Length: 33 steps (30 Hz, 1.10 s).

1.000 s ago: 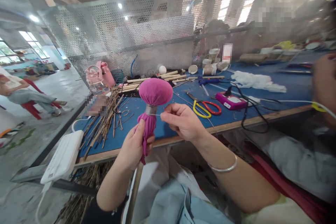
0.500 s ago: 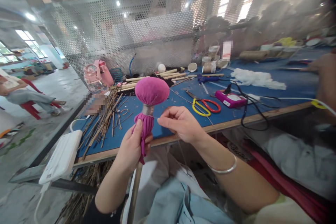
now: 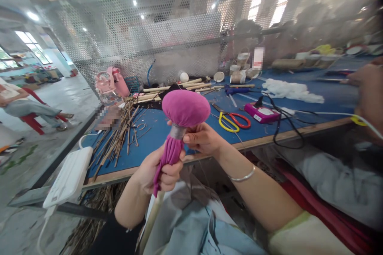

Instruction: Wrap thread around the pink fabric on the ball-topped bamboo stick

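My left hand (image 3: 171,175) is wrapped around the gathered magenta cloth (image 3: 173,149) that covers the top of a pale wooden stick (image 3: 152,217). Above it, the cloth is drawn over a rounded, cushion-like head (image 3: 186,107), making a padded mallet that tilts slightly right. Grey thread is wound in a band (image 3: 178,131) at its neck. My right hand (image 3: 202,137) is pinched closed beside this band, partly behind the neck, with a fingertip showing on the far side. The thin thread at its fingers is mostly hidden.
Scissors (image 3: 230,122) with yellow and red handles lie on the blue table (image 3: 140,127). Dry twigs (image 3: 119,139) spread at left near a white power strip (image 3: 68,177). At right are a purple box (image 3: 261,113) with black cable, white cloth (image 3: 291,90) and another person's hand (image 3: 363,75).
The padded mallet has moved right and leans more. My right hand has gone from pulling the thread out at the side to close behind the neck. My left hand still grips the cloth.
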{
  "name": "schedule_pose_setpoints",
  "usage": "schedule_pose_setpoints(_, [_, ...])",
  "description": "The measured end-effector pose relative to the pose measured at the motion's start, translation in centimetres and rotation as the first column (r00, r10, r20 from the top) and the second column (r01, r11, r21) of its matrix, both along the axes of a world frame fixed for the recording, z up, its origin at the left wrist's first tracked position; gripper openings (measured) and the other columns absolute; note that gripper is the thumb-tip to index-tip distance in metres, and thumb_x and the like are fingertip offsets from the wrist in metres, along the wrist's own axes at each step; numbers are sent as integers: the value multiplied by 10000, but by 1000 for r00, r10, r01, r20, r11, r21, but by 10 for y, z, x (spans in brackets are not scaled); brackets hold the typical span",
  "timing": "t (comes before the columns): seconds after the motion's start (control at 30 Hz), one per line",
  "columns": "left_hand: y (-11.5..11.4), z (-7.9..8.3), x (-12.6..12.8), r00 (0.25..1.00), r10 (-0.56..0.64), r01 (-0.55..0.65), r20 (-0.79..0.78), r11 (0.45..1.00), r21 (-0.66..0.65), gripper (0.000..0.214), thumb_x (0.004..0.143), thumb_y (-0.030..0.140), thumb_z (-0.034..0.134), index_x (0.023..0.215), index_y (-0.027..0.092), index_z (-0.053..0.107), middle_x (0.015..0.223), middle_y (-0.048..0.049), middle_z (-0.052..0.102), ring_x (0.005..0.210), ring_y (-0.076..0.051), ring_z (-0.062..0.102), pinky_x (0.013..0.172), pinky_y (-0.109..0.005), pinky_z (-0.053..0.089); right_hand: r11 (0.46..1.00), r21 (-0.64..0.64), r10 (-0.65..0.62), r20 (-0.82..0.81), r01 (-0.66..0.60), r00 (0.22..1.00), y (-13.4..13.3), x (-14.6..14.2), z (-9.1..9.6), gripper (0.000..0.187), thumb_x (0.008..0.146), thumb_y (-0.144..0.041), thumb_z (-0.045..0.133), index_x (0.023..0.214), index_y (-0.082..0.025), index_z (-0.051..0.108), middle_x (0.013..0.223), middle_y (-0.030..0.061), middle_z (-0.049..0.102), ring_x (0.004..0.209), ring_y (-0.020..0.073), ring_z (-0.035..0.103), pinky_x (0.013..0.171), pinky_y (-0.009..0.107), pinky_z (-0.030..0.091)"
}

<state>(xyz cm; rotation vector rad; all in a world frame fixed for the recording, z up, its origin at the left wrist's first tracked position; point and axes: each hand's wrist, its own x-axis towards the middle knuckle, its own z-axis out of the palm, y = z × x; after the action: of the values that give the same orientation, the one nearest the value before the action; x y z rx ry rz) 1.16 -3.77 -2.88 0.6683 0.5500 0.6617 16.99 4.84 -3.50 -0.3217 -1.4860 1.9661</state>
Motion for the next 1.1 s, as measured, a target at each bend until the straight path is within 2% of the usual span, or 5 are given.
schedule_pose_setpoints(0.2, [18,-5,-17,935,154,-116,-320,984,135,467,835,591,404,851,157,576,478,55,397,322,-51,274,316,-158,225,996,-39,-78,-35,76,996,0,-5,-11,370,579,-397,784,714,-115,586,454,-87,376,359,6,177,356,194,79])
schedule_pose_setpoints(0.3, [22,-3,-20,566,744,-448,-355,639,625,499,833,583,433,1070,165,568,876,-60,622,755,-144,596,590,-221,459,970,-102,-225,-28,221,974,-6,-9,-13,338,579,-370,792,678,-130,575,428,-106,329,350,6,177,346,185,89])
schedule_pose_setpoints(0.4, [20,2,-9,412,878,-379,-243,407,831,502,856,520,443,1222,179,487,1127,-92,590,1035,-190,546,841,-290,438,953,-126,-279,-27,274,960,-14,-16,-13,302,578,-337,793,737,-139,630,463,-86,438,373,21,295,366,172,225])
schedule_pose_setpoints(0.67, [10,-14,18,464,784,-110,-413,514,851,323,835,399,530,1028,145,580,939,-50,646,848,-178,556,792,-273,408,914,-30,-406,-59,405,912,-20,-18,-8,243,596,-280,767,772,-142,671,714,6,658,648,112,553,684,263,448])
schedule_pose_setpoints(1.1, [0,-11,0,657,660,-420,-364,722,550,292,776,412,582,660,164,479,494,55,445,428,-61,363,450,-195,299,890,251,-410,77,380,909,-24,5,14,236,658,-327,727,611,-133,601,468,-57,461,431,44,345,426,200,268])
